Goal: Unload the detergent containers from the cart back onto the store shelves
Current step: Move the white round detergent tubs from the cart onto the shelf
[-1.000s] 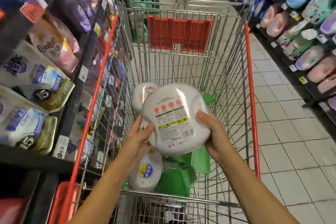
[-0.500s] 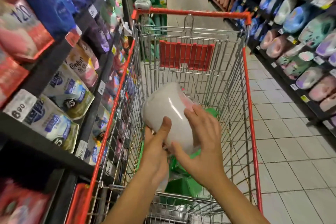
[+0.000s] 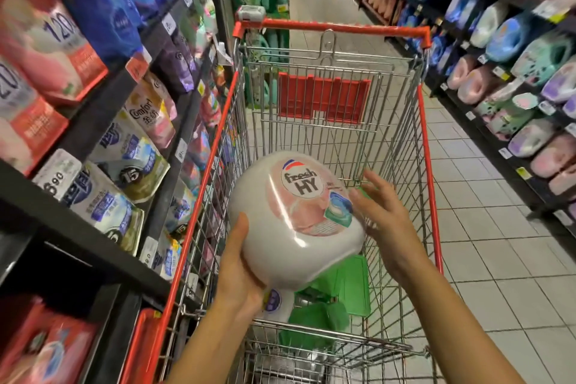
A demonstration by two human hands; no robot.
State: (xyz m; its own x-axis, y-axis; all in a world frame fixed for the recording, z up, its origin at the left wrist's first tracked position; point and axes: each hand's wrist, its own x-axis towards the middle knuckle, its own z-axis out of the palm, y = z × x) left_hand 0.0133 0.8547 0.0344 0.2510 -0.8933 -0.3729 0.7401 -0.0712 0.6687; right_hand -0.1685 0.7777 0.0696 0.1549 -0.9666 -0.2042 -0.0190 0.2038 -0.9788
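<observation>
Lifting one out right now, so we're mid-unload: the white tub (image 3: 293, 215) with the pink "fresh HY" label is up in the air over the cart (image 3: 330, 26), clear of the basket and tipped so the label faces up. The left hand (image 3: 240, 271) is cupped underneath it with the thumb hooked up its side, so that one's doing the carrying. The right hand (image 3: 383, 218) has its fingers spread and loose along the tub's right edge; looks like it's only steadying, not grabbing.

Down in the basket there's another white container (image 3: 276, 305) plus some green ones (image 3: 346, 284), so plenty left to go.

My guess for the next bit: the matching round tubs (image 3: 508, 37) are over on the right side of the aisle, while the left side is all pouches (image 3: 131, 153). So it probably needs swinging right and a proper two-handed hold, since it looks bulky and slick.
</observation>
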